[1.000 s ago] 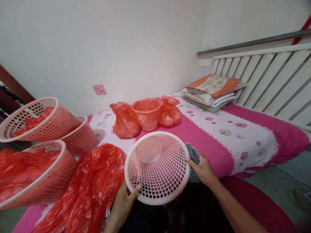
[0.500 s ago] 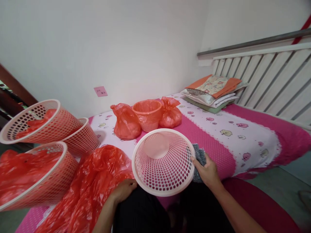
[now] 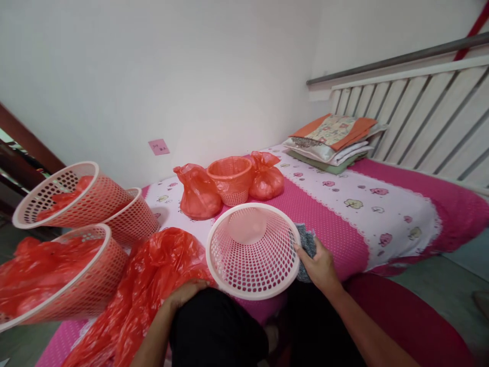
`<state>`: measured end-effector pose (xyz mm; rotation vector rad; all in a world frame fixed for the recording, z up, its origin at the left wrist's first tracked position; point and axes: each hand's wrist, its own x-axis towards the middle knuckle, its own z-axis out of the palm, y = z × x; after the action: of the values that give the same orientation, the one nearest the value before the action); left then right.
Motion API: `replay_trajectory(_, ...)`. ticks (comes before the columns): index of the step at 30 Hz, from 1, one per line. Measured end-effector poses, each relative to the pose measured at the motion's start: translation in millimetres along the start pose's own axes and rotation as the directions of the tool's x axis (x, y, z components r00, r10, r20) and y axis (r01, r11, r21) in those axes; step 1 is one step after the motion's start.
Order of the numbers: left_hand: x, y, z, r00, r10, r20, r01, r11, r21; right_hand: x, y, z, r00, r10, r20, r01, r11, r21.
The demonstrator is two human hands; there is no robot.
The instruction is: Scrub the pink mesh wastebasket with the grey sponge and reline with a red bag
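A pale pink perforated plastic basket (image 3: 254, 255) tilts with its mouth towards me, above my lap at the bed's edge. My right hand (image 3: 320, 265) grips its right rim, thumb at the edge. A grey cloth (image 3: 306, 243) is bunched between that hand and the basket's outer wall; the fingers behind it are partly hidden. My left hand (image 3: 191, 291) lies flat over my dark-trousered knee (image 3: 214, 321), holding nothing. Beside it, a crumpled heap of red plastic bags (image 3: 164, 270) spreads over the bed.
At left are several pink baskets, the front one (image 3: 95, 275) stuffed with red plastic. Against the wall stands a bag-lined basket (image 3: 229, 176) between two tied red bags (image 3: 198, 193). Folded bedding (image 3: 332, 137) lies near the white headboard (image 3: 416, 117). A dark red round seat (image 3: 401, 316) is at right.
My left hand has slid back along the knee, away from the basket. The basket, right hand and cloth have shifted slightly left, while the view has turned a little.
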<state>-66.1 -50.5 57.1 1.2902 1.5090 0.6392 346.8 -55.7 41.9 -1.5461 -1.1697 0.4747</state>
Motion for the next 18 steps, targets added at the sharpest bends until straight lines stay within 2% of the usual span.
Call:
replay_trajectory(3,-9.2,-4.2,-6.5,0.991,-0.051,0.125,0.045,0.997,0.056,-2.2,-3.3,1.7,1.000,0.000,0.003,0.000,1.000,0.006)
replay_trajectory(7,-11.0,-9.1,-13.4,0.979,-0.071,0.193,0.055,0.995,0.088,-5.7,-5.9,7.3,1.000,0.013,0.023,-0.014,1.000,0.018)
replay_trajectory(15,15.4,-10.4,-8.6,0.953,-0.050,0.299,0.018,0.994,0.110,-4.8,-6.9,15.3,1.000,0.010,0.019,-0.010,1.000,-0.006)
replay_trajectory(18,24.2,-15.4,-11.7,0.940,-0.078,0.331,0.033,0.990,0.139,-2.7,-7.3,16.2,1.000,-0.020,0.004,0.020,1.000,0.006)
